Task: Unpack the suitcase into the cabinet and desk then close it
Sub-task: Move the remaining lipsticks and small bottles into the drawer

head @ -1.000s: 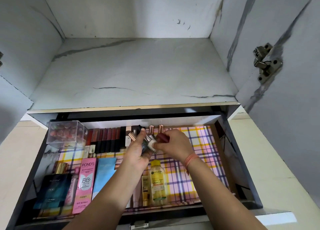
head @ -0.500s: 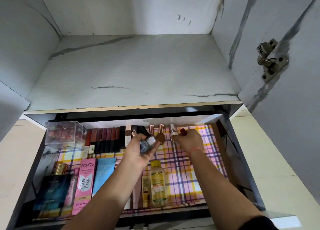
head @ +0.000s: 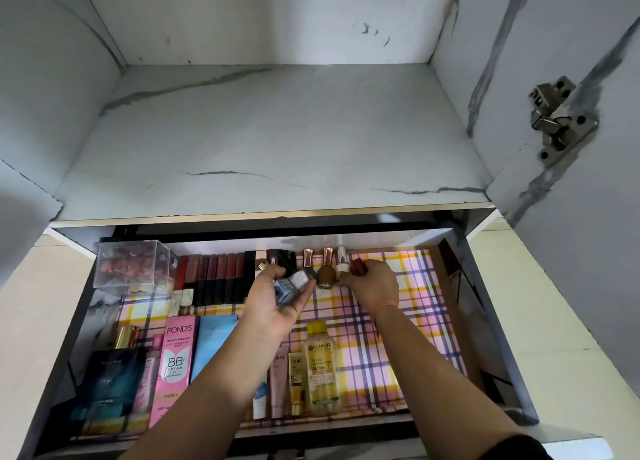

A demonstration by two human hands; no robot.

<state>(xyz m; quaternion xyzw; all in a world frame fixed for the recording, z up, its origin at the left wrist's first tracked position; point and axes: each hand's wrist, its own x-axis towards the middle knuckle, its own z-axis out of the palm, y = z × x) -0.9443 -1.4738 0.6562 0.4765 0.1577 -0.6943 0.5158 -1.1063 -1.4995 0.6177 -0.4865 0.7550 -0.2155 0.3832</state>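
In the open drawer, the left hand lies palm up, fingers curled round pale blue and grey nail polish bottles. The right hand pinches a dark red nail polish bottle at the far row, right of a brown bottle.

Red bottle mostly hidden under the right hand's fingers
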